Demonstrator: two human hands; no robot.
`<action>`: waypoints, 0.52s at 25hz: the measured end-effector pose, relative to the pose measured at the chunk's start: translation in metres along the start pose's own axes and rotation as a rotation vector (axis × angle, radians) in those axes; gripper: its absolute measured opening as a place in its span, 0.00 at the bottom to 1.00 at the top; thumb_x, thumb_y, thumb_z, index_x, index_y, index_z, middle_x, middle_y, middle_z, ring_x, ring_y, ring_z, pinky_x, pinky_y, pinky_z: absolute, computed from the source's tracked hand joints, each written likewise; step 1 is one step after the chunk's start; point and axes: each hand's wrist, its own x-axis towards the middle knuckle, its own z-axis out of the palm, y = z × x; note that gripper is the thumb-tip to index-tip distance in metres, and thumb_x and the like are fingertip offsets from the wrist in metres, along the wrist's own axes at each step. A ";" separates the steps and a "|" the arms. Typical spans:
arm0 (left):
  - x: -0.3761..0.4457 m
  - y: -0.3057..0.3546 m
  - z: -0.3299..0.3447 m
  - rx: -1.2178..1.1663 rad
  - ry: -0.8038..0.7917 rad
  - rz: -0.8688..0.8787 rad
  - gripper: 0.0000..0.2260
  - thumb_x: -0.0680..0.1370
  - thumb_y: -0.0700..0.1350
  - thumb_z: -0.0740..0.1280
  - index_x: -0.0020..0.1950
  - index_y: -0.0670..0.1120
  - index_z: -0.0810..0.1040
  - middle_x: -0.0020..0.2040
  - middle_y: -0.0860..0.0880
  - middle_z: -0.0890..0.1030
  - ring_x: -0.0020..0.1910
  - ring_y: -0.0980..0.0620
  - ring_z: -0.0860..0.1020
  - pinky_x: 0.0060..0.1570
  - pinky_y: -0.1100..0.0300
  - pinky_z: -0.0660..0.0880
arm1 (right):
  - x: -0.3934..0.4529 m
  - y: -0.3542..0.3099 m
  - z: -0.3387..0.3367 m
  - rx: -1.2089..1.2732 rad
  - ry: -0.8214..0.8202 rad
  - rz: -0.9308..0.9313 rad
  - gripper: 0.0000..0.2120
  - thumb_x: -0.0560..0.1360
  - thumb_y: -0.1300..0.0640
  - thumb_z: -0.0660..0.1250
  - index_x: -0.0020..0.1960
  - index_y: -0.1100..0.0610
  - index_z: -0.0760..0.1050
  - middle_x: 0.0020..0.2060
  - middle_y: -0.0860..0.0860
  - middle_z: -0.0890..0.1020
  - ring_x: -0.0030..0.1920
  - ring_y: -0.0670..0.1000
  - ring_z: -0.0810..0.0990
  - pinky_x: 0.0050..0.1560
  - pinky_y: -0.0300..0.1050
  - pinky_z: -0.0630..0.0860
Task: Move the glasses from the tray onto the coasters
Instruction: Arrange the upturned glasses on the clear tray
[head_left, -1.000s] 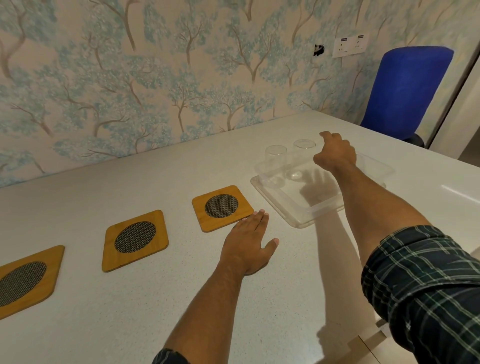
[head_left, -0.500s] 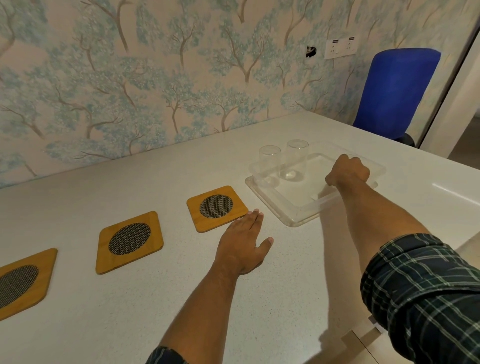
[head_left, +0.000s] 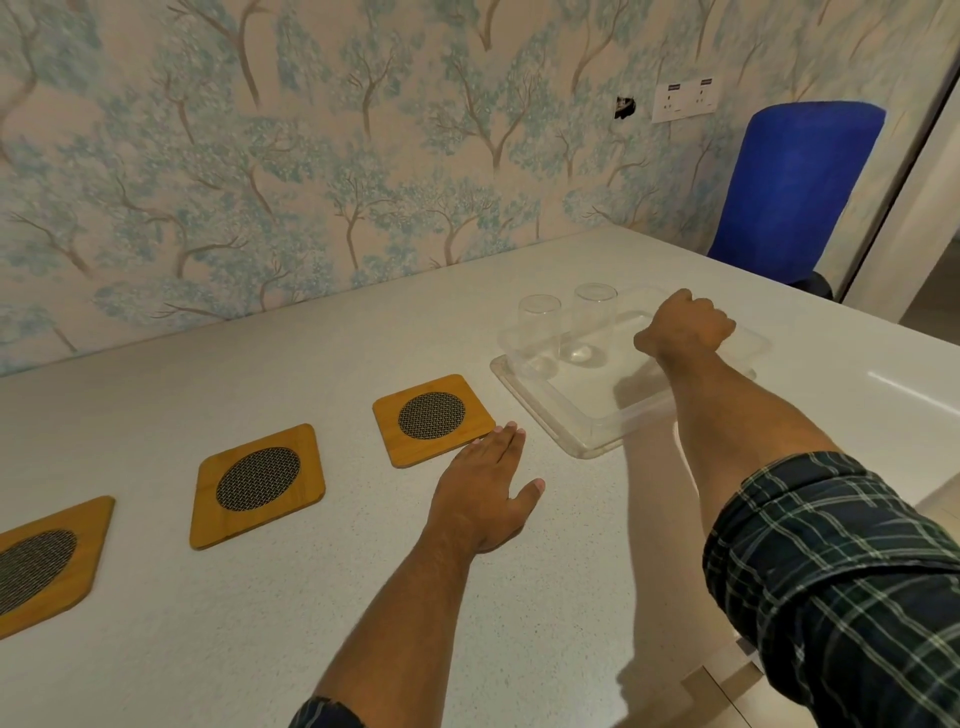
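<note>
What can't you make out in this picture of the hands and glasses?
- Right hand: its fingers curl away from the head camera, so whether it grips anything in the tray is hidden.
- Leftmost coaster: cut off by the left edge.
- Glasses: clear on clear; their bases blur into the tray.
- Wall sockets: too small to read.
</note>
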 end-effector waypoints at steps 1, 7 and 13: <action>0.000 0.000 0.000 0.000 -0.001 -0.001 0.33 0.84 0.62 0.51 0.84 0.48 0.47 0.84 0.51 0.47 0.83 0.54 0.46 0.81 0.54 0.45 | 0.002 -0.002 -0.004 0.012 0.018 -0.033 0.30 0.71 0.44 0.73 0.66 0.58 0.68 0.58 0.59 0.77 0.57 0.59 0.78 0.51 0.51 0.72; -0.001 0.000 0.000 0.003 -0.004 -0.009 0.33 0.84 0.62 0.51 0.84 0.48 0.46 0.84 0.52 0.47 0.83 0.54 0.46 0.81 0.54 0.46 | 0.024 -0.006 -0.017 0.225 0.056 -0.169 0.36 0.71 0.50 0.76 0.72 0.59 0.62 0.65 0.61 0.72 0.63 0.63 0.75 0.60 0.56 0.73; -0.002 0.001 -0.002 -0.003 0.014 0.003 0.33 0.84 0.62 0.52 0.84 0.48 0.48 0.84 0.51 0.48 0.83 0.54 0.46 0.81 0.54 0.45 | 0.042 -0.008 -0.015 0.438 0.022 -0.155 0.35 0.72 0.53 0.76 0.72 0.60 0.63 0.68 0.60 0.69 0.64 0.62 0.74 0.59 0.54 0.75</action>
